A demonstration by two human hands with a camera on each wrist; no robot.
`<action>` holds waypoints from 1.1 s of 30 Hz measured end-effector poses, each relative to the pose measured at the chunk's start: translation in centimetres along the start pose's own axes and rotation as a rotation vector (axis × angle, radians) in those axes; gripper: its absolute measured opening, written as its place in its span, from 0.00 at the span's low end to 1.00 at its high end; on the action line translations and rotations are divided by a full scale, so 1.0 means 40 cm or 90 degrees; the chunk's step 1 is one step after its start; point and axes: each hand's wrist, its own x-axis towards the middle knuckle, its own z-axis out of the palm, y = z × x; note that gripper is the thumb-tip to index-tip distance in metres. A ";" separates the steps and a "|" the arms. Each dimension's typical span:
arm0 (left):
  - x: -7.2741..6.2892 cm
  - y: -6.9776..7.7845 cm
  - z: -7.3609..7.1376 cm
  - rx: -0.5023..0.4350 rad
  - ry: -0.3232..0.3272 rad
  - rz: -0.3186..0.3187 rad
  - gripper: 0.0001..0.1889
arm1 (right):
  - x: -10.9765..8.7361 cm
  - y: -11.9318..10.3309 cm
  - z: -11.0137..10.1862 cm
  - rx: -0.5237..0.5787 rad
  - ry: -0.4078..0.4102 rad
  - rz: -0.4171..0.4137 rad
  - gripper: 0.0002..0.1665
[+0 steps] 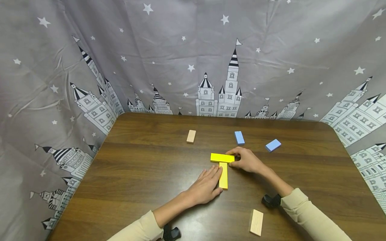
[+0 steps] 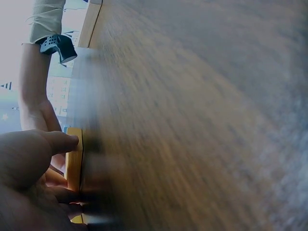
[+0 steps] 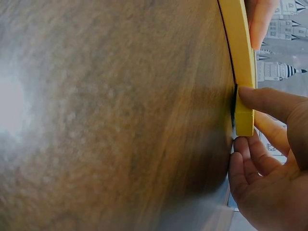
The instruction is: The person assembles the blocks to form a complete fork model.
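Observation:
Two yellow wooden blocks lie flat on the brown table in a T shape. The crosswise yellow block is at the far side, and the lengthwise yellow block runs from it toward me. My right hand pinches the crosswise block's right end, the thumb on its near side and the fingers around its far side and end. Along the left side of the lengthwise block lies my left hand, fingers extended and touching it, thumb near its close end. In the left wrist view this block is partly covered by those fingers.
Toward the back lie a small plain wooden block and two blue blocks, one upright-pointing blue block and one slanted blue block. Near the front right is another plain wooden block. A grey castle-print curtain hangs behind.

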 end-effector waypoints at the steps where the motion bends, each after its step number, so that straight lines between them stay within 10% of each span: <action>1: -0.001 0.002 0.001 0.000 0.000 -0.001 0.37 | -0.002 0.000 0.000 0.000 -0.001 -0.001 0.21; 33: -0.021 0.031 0.020 -0.008 -0.001 -0.017 0.37 | -0.038 0.003 0.007 0.004 -0.019 -0.017 0.26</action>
